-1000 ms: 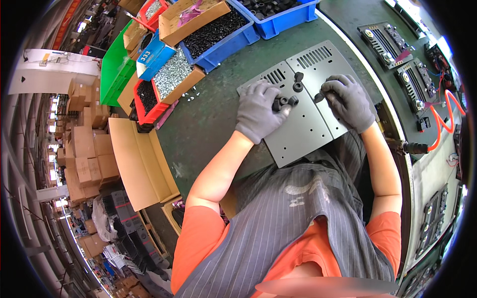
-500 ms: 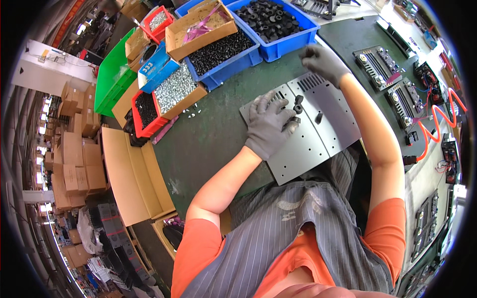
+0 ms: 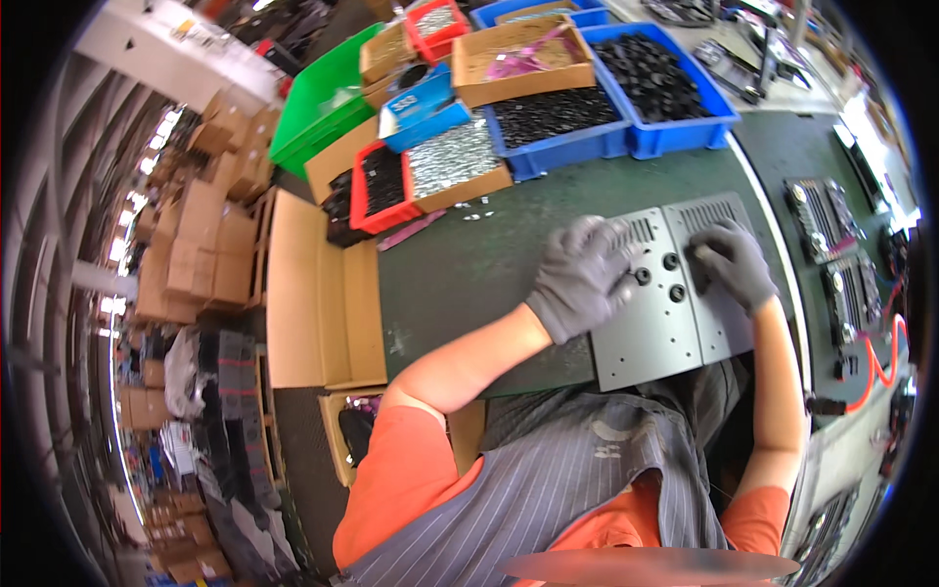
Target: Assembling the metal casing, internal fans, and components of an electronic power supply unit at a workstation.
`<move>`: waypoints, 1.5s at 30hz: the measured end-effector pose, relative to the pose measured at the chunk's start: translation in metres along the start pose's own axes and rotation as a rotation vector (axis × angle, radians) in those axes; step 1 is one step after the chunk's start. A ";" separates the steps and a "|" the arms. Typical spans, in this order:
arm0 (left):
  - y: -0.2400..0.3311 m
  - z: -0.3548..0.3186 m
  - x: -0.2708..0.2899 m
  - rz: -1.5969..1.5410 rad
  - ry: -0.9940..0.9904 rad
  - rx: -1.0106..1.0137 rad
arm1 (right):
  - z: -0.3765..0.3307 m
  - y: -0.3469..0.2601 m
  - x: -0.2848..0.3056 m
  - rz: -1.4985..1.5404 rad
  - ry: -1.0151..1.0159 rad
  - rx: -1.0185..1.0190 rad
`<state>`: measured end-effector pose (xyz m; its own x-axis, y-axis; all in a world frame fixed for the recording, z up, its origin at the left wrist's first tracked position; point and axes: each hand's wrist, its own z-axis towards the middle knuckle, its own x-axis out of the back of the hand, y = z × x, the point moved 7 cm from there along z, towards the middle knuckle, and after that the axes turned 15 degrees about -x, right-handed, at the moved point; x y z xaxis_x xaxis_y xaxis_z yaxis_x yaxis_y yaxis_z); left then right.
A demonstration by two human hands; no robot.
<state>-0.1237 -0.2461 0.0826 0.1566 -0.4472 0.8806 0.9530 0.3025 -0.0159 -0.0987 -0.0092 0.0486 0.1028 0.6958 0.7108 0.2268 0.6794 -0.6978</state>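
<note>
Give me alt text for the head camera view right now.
A person's gray-gloved left hand and right hand are over two slotted gray panels, with three round black parts between the hands. Across the dark green table stand open bins of small parts.

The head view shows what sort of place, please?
Probably a factory assembly workshop: blue bins of small black parts, perforated grey panels on the workbench, and stacked cardboard boxes.

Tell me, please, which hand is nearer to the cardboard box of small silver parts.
Left. The left hand is at the left-hand grey panel, below and right of the cardboard box in the picture; the right hand is farther right, over the right-hand grey panel.
</note>
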 end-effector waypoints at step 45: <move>-0.345 -0.103 -0.007 -1.520 0.717 1.333 | -0.266 0.246 0.008 0.744 0.470 -0.416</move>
<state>-0.4266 -0.4341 0.0331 -0.0046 -0.9147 -0.4041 -0.2507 -0.3902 0.8860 0.2157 0.1012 -0.0938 0.7141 0.6886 0.1259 0.2619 -0.0960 -0.9603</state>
